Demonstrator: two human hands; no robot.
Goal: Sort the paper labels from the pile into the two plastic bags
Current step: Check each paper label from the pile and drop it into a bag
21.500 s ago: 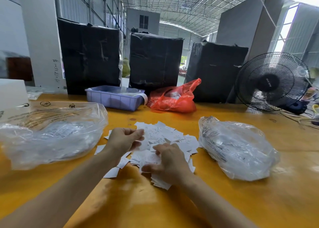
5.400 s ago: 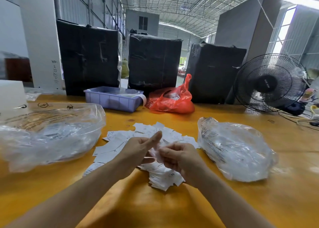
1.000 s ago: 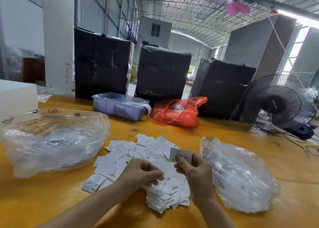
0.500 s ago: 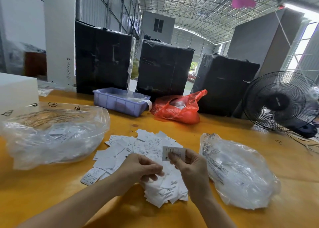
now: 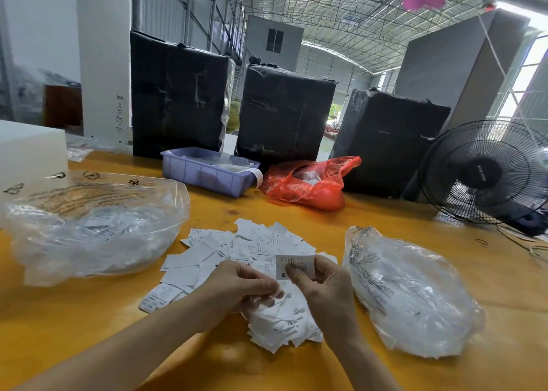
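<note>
The right hand (image 5: 326, 290) pinches one paper label (image 5: 295, 266) between thumb and fingers (image 5: 296, 275), holding it up above the pile of labels (image 5: 252, 248). A black letter "M" reads at the label's lower left corner, with small dark print beside it that is too fine to make out. The left hand (image 5: 237, 290) has its fingers curled just beside it, over the pile; whether they grip a label cannot be told. The labels are small white rectangles with dark print, scattered and overlapping in the middle of the yellow surface (image 5: 89, 316); one near the left edge of the pile seems to show "XS" (image 5: 157, 297). The left plastic bag (image 5: 89, 227) is clear, printed with rows of dark text too small to read and some symbols along its top; white labels show through it. The right plastic bag (image 5: 415, 296) is clear too, with printed lines down its near side, and lies just beside the pile.
</note>
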